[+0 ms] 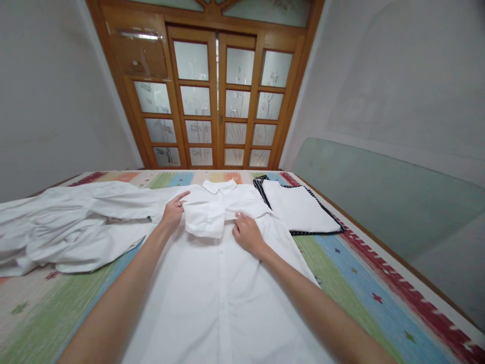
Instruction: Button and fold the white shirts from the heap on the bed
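Note:
A white collared shirt lies spread front up on the bed, its collar away from me and its button strip down the middle. One sleeve is folded across the chest, its end hanging loose over the button strip. On the left of this sleeve, my left hand pinches the fabric, with the index finger stretched out. My right hand is closed on a thin edge of the sleeve cloth just right of the button strip; its fingertips are partly hidden.
Crumpled white clothing lies on the left. At the right back sits a folded white garment on black-and-white striped cloth. Beneath is a colourful striped bed cover. A pale green panel leans by the right wall; wooden glazed doors stand behind.

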`<state>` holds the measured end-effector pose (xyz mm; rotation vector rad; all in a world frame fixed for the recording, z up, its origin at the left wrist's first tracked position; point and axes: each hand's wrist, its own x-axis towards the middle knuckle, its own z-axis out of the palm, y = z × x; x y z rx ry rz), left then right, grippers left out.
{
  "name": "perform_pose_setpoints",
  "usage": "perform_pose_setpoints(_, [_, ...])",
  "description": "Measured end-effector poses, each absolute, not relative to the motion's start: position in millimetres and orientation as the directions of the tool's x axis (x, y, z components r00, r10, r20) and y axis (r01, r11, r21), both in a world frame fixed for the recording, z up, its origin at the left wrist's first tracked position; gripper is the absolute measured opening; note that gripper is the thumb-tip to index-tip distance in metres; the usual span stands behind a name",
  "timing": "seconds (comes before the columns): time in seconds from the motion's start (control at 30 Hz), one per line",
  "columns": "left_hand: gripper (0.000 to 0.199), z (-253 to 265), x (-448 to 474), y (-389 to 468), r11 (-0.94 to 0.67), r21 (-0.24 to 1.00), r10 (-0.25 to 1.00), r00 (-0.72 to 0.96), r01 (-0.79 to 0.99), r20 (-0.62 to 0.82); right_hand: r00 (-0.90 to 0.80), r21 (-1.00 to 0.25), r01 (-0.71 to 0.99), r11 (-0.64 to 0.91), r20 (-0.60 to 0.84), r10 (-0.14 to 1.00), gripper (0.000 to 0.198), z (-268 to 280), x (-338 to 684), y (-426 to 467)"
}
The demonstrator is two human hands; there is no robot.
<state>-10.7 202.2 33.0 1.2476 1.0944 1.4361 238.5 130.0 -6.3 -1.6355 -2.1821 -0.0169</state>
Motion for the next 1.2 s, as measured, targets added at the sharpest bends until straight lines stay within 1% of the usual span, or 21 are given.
perform_pose_setpoints(0.07, [0.064,23,-25,201,-0.098,0.995,0.993,-0.074,-0.036,0.095,-0.188,-0.223,0.937,0.268,0.324,0.927,0.031,-7,238,129])
perform_pose_setpoints(0.13, [0.051,21,-34,201,-0.016,0.997,0.998,-0.063,0.070,0.020,-0.139,-0.213,0.952,0.221,0.343,0.929,0.031,-8,238,128])
perform_pose_setpoints(0.2, [0.041,28,-40,202,-0.002,0.985,0.999,-0.046,0.170,0.010,-0.096,-0.207,0.961,0.182,0.366,0.926,0.031,-8,238,127])
perform_pose_setpoints(0.27, [0.035,40,-41,202,-0.049,0.955,0.998,-0.017,0.293,0.056,-0.085,-0.206,0.963,0.174,0.380,0.921,0.029,-8,239,126])
perform_pose_setpoints(0.33, [0.030,53,-37,199,-0.102,0.858,0.994,0.012,0.503,0.111,-0.087,-0.206,0.962,0.177,0.384,0.919,0.027,-7,239,126])
perform_pose_setpoints(0.4, [0.027,63,-31,194,-0.130,0.685,0.989,0.046,0.717,0.139,-0.065,-0.205,0.967,0.152,0.379,0.923,0.026,-6,239,126])
perform_pose_setpoints(0.47, [0.023,68,-25,189,-0.152,0.527,0.986,0.093,0.836,0.136,-0.021,-0.205,0.973,0.103,0.369,0.929,0.026,-4,239,126])
perform_pose_setpoints(0.53, [0.025,71,-22,185,-0.201,0.451,0.979,0.173,0.869,0.103,0.025,-0.205,0.977,0.053,0.363,0.931,0.026,-2,239,127])
perform_pose_setpoints(0.63, [0.029,72,-23,183,-0.296,0.425,0.953,0.296,0.855,0.068,0.065,-0.198,0.980,0.007,0.356,0.932,0.025,3,241,133])
perform_pose_setpoints(0.73, [0.043,70,-23,183,-0.277,0.371,0.960,0.273,0.886,0.064,0.150,-0.235,0.969,-0.077,0.310,0.939,0.026,12,248,150])
perform_pose_setpoints(0.8, [0.044,68,-21,183,-0.231,0.304,0.972,0.229,0.924,0.043,0.226,-0.282,0.949,-0.139,0.306,0.925,0.025,20,255,169])
perform_pose_setpoints(0.83, [0.043,68,-19,182,-0.218,0.271,0.975,0.218,0.938,0.029,0.241,-0.299,0.943,-0.143,0.322,0.916,0.024,24,260,179])
perform_pose_setpoints(0.9, [0.044,67,-15,180,-0.213,0.231,0.976,0.219,0.949,0.003,0.198,-0.306,0.948,-0.088,0.349,0.916,0.024,31,269,201])
perform_pose_setpoints(1.0, [0.041,68,-10,175,-0.222,0.254,0.969,0.243,0.941,-0.054,-0.007,-0.251,0.964,0.091,0.319,0.948,0.029,36,283,233])
perform_pose_setpoints(1.1, [0.038,70,-11,172,-0.244,0.316,0.948,0.294,0.917,-0.119,-0.220,-0.163,0.953,0.255,0.206,0.953,0.035,33,291,258])
perform_pose_setpoints(1.2, [0.048,73,-16,171,-0.292,0.387,0.910,0.379,0.874,-0.168,-0.317,-0.107,0.940,0.325,0.082,0.945,0.042,29,294,276])
